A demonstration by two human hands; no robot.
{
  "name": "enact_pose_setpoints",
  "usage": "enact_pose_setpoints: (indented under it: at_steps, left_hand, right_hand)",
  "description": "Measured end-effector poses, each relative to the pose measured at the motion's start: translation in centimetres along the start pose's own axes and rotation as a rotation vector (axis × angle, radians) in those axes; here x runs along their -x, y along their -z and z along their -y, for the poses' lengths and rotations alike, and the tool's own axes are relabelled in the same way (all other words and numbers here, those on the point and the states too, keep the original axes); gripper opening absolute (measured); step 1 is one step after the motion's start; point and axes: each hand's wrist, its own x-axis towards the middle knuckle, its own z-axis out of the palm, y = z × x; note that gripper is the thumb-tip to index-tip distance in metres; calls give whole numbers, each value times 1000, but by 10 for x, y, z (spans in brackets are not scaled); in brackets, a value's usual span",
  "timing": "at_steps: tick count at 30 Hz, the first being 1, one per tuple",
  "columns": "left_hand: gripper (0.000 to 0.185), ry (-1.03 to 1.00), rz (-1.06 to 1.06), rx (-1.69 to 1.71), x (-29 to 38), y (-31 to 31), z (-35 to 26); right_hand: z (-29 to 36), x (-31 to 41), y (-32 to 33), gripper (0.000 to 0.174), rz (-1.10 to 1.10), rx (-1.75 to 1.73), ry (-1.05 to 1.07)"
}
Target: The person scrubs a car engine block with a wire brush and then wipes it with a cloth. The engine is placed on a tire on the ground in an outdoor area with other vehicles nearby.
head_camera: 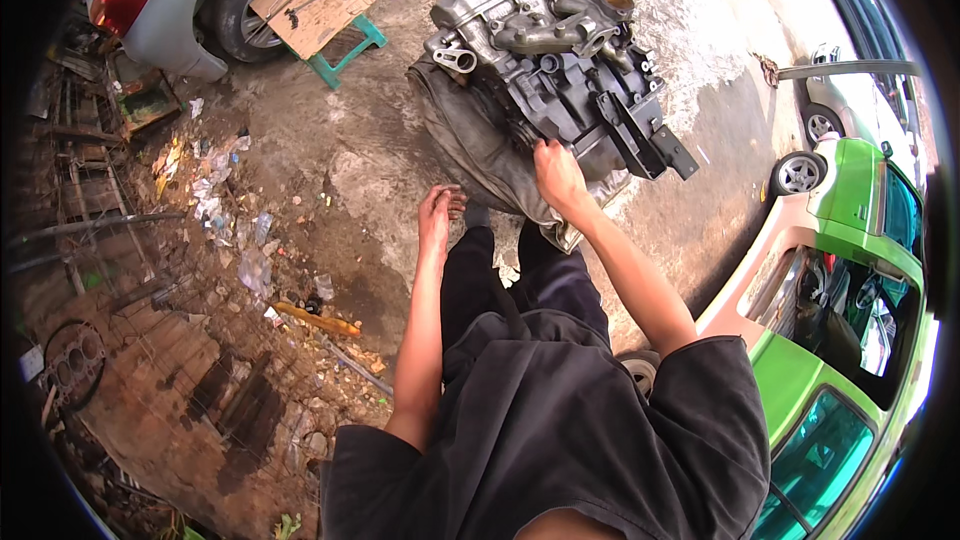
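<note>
A car engine (517, 101) rests on a crumpled grey cloth cover (480, 142) on the concrete before me. Its metal intake manifold (540, 36) faces up, and a black steel bracket (634, 139) juts from the near right side. My right hand (559, 171) is at the engine's near lower edge, fingers curled against it. Whether those fingers grip anything is hidden. Left of the cloth, my left hand (441, 206) hangs in the air with loosely bent fingers and nothing seen in it.
At upper left, a green stool (367, 34) carries a wooden board (330, 11) with hand tools, beside a silver car (172, 0). Litter (255, 270) and scrap metal cover the left ground, including a cylinder head gasket (75, 360). A green vehicle (795, 375) stands at right.
</note>
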Motion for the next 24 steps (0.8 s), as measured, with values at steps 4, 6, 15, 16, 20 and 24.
enact_pose_setpoints:
  at_steps: [4,6,15,16,20,24]
  left_hand:
    - [25,-5,24,-8,-3,-5,-2]
    - [25,-10,26,-3,-4,-4,-3]
    - [27,-20,51,-15,-1,1,0]
    - [27,-20,51,-19,0,-1,1]
    - [25,-35,32,-6,1,-7,-3]
    - [24,-47,25,14,3,-3,-10]
  right_hand:
    - [1,-9,2,16,12,26,-9]
    - [4,3,-2,20,2,19,-16]
    - [6,-21,11,14,24,-22,-8]
    - [10,-27,10,18,-77,-46,-29]
    - [12,-22,6,17,-30,-24,-32]
    - [12,16,-1,11,-97,4,-52]
